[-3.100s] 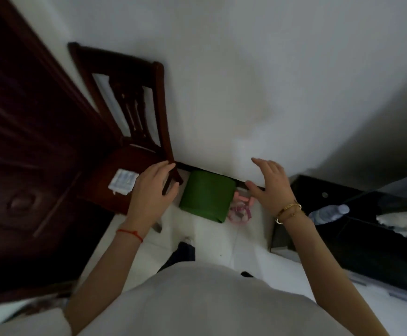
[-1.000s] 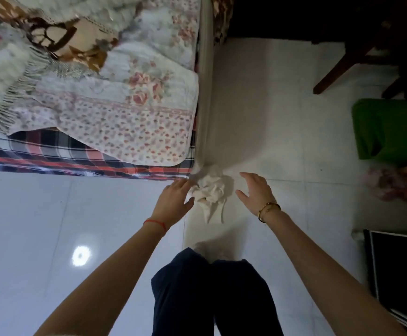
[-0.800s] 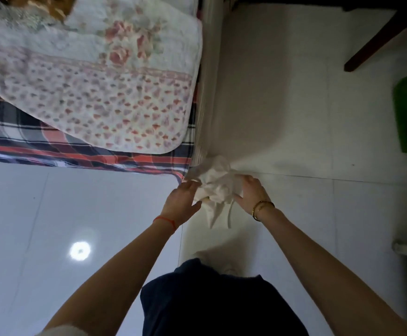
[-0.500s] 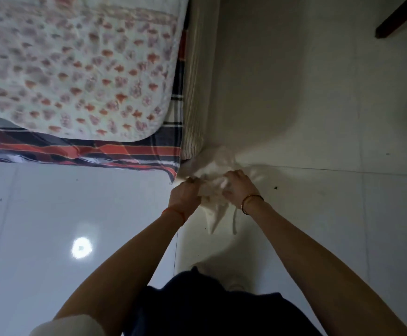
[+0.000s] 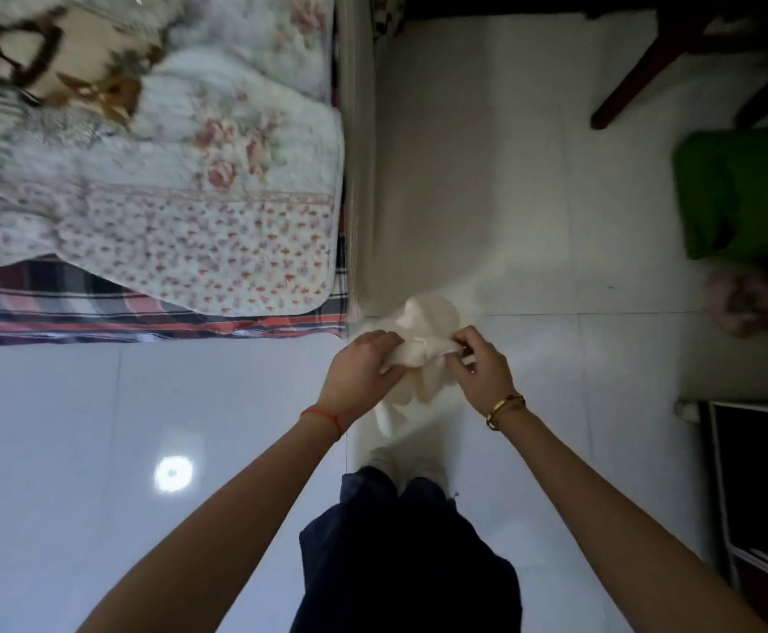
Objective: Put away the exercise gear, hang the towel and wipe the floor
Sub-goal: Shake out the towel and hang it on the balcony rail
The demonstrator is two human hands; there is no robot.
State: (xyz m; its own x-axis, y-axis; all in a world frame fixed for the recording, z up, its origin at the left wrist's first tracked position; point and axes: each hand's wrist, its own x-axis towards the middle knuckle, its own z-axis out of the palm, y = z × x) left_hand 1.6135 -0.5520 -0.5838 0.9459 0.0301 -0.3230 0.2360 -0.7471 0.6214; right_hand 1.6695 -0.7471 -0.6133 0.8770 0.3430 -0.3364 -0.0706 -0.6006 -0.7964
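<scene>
A crumpled white towel (image 5: 423,354) hangs between both my hands above the white tiled floor (image 5: 533,221), off the corner of the bed. My left hand (image 5: 359,367) grips its left side. My right hand (image 5: 478,367) pinches its right side, fingers curled into the cloth. A loose end of the towel droops below my hands. A rolled green exercise mat (image 5: 738,194) lies on the floor at the right, with a pink piece of gear (image 5: 757,303) just below it, blurred.
A bed with a floral quilt (image 5: 181,185) and plaid sheet fills the upper left. Dark chair legs (image 5: 633,79) stand at the upper right. A black cabinet (image 5: 761,486) lines the right edge. My legs in dark trousers are below my hands.
I turned from the wall with the chair and mat to the bed corner, reached down, took the towel off the floor with both hands and lifted it.
</scene>
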